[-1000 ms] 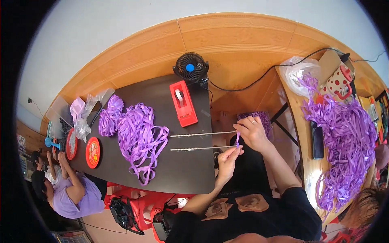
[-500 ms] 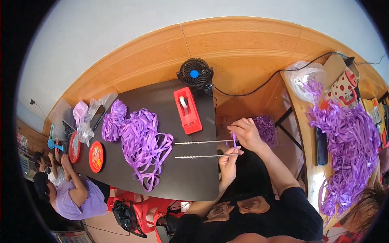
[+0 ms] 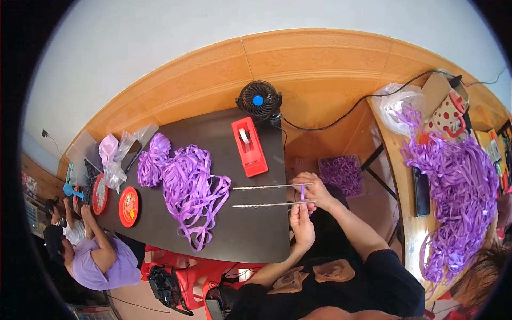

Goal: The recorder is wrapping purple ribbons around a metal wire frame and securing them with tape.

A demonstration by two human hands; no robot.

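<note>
Two long metal rods with spiral-fluted ends, like drill bits, run side by side past the right edge of the dark table; I mark the upper rod [image 3: 261,187] and the lower rod [image 3: 261,205]. A short piece of purple ribbon [image 3: 303,192] spans the two near their right ends. My left hand [image 3: 303,226] pinches the ribbon at the lower rod, thumb pointing up. Curled at the upper rod, my right hand [image 3: 316,191] has its fingers closed on the ribbon, partly hidden behind the rod.
A purple ribbon heap [image 3: 192,181], red tape dispenser [image 3: 249,152], black fan [image 3: 259,100] and red dish [image 3: 128,207] are on the dark table [image 3: 250,240]. Below stands a bin of ribbon pieces [image 3: 341,173]. More ribbon [image 3: 458,197] covers the right-hand table. People sit at far left.
My right hand has come down and in to the upper rod, its fingers curling behind it. My left hand stays at the lower rod, with the ribbon still between the rods.
</note>
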